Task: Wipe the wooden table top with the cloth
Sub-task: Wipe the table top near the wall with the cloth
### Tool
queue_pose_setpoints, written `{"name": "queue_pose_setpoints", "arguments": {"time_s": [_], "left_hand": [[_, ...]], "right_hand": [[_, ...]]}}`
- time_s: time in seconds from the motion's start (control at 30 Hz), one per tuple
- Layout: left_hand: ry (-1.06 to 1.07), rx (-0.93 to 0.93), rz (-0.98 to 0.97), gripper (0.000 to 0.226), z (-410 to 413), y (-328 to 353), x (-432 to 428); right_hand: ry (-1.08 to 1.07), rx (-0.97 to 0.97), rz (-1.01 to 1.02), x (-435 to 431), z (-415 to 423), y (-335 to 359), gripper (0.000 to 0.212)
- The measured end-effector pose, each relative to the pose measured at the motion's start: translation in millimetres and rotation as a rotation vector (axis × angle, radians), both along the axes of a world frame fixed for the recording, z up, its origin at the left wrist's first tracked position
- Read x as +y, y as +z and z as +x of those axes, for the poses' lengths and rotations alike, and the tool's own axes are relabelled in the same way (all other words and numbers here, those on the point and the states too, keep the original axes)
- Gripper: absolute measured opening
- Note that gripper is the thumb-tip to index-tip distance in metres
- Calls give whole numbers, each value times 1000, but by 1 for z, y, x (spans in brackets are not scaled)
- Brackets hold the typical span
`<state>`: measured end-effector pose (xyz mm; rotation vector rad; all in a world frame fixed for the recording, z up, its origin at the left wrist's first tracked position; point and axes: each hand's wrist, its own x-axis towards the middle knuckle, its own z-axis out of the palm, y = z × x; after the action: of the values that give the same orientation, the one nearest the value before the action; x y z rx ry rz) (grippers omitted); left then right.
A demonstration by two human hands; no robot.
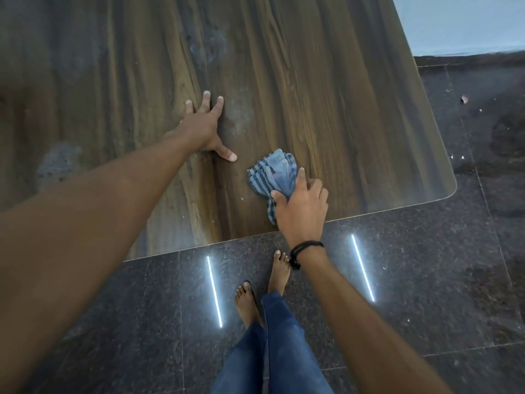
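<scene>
The dark wooden table top (326, 95) fills the upper part of the view, with pale dusty smears near its middle and at the left. A bunched blue-and-grey checked cloth (272, 176) lies on it close to the near edge. My right hand (302, 209) grips the cloth's near end, thumb and fingers curled round it, and holds it down on the wood. My left hand (206, 126) rests flat on the table to the left of the cloth, fingers spread and straight.
The table's near edge runs diagonally and ends in a rounded corner (451, 186) at the right. Below is a dark polished stone floor (426, 280) reflecting two light strips. My bare feet (247, 302) stand just under the edge. A pale wall (468, 24) is at top right.
</scene>
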<state>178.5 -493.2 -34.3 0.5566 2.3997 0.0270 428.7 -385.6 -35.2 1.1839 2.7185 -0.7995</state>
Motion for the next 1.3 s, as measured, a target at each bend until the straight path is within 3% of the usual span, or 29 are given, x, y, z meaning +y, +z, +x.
{"name": "queue_pose_setpoints", "arguments": {"time_s": [0.13, 0.17, 0.27, 0.37, 0.43, 0.5, 0.63, 0.77, 0.83, 0.93, 1.07, 1.2, 1.23, 1.3], "left_hand": [[0, 11, 46, 152, 3, 0, -4], [1, 15, 60, 152, 3, 0, -5], [19, 18, 92, 147, 3, 0, -10], [58, 30, 110, 141, -2, -1, -18], [67, 30, 115, 137, -6, -2, -24], [87, 36, 114, 134, -12, -4, -28], [122, 28, 73, 135, -27, -6, -40], [85, -13, 34, 144, -37, -10, -47], [80, -30, 33, 148, -40, -12, -47], [71, -66, -2, 152, -44, -10, -45], [26, -60, -44, 152, -43, -8, -43], [6, -94, -101, 145, -48, 3, -45], [10, -100, -119, 145, -52, 8, -42], [27, -69, -116, 144, -62, 16, -37]], "right_hand": [[-67, 5, -267, 24, -37, 19, 14], [-74, 27, -332, 32, -45, 24, 9], [-60, 167, -309, 55, -66, 37, 14], [122, 266, 157, 59, -71, 43, 23], [356, 145, 313, 46, -66, 38, 32], [525, 68, 247, 31, -52, 28, 35], [520, 228, 239, 25, -46, 5, 44], [781, 72, 302, 22, -53, -25, 56], [744, 70, 342, 29, -75, -31, 54], [494, 44, 261, 15, -114, -28, 55], [728, 146, 292, -8, -81, -40, 55], [326, 67, 261, 34, -134, -33, 56], [315, 60, 252, 27, -137, -32, 56], [505, 118, 293, 10, -120, -38, 56]]}}
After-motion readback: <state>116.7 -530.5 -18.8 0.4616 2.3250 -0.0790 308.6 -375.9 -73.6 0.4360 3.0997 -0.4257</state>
